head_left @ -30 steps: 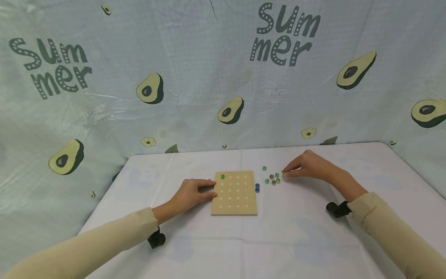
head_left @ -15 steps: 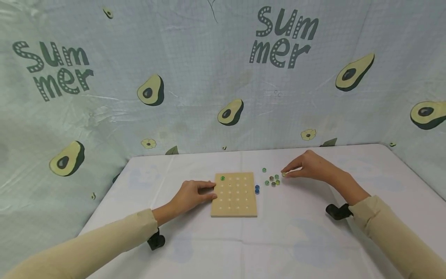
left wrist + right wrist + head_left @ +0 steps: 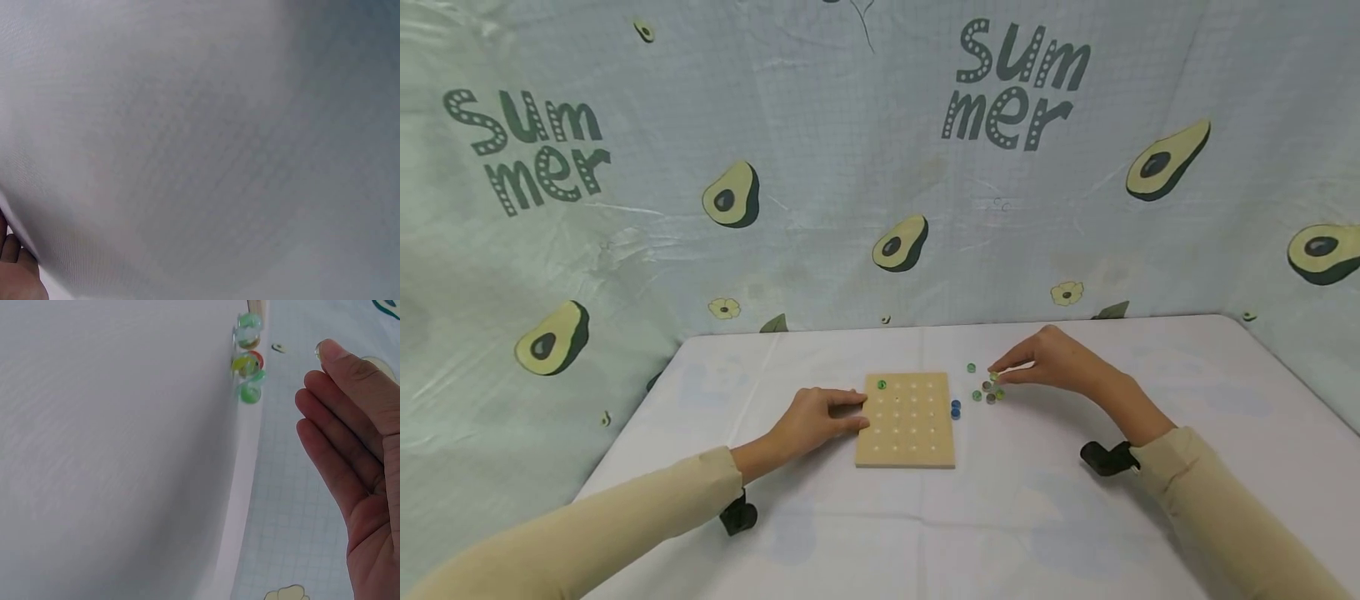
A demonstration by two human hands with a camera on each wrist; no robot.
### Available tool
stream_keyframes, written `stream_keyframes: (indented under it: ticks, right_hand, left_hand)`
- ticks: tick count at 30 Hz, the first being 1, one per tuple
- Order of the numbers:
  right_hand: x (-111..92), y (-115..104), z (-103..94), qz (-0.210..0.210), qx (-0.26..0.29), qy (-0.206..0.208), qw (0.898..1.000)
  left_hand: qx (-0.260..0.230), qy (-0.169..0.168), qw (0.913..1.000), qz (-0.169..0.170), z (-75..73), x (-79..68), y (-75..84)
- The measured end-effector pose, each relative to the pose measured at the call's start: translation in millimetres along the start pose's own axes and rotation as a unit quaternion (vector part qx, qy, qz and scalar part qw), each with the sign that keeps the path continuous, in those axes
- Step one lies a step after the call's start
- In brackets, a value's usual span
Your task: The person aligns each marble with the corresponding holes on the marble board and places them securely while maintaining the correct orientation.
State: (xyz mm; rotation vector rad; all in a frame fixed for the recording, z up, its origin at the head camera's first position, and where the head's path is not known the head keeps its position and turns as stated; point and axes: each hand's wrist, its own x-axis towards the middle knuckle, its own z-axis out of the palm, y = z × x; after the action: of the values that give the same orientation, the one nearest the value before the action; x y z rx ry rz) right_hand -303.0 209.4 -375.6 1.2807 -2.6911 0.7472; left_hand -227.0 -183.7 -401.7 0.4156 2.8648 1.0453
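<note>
Our left hand [image 3: 812, 421] is touching a board [image 3: 904, 439] at its left edge, thumb and fingers apart, our right hand [image 3: 1051, 363] is pinching a marble [image 3: 994, 377], near loose marbles [image 3: 977, 396].

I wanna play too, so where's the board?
In the head view, the board lies on the white table, just right of the left hand, with two blue marbles beside its right edge.

I'd call it a screened-off workspace — pale, wrinkled, avocado-printed sheeting [image 3: 820, 125] across the upper frame, a white cloth-covered table [image 3: 850, 533] below — room type unclear to me.
</note>
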Motion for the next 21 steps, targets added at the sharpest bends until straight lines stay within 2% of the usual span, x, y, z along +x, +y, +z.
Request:
stream_keyframes:
  ticks: [12, 21]
  right_hand:
    - [21, -14, 8.4, -0.020, 0.031, -0.007, 0.999]
    - [35, -23, 16.2, -0.026, 0.028, -0.015, 0.999]
  left_hand:
    - [0.000, -0.002, 1.0000, 0.008, -0.4, 0.6, -2.9]
    - [-0.002, 0.000, 1.0000, 0.004, -0.5, 0.3, -4.1]
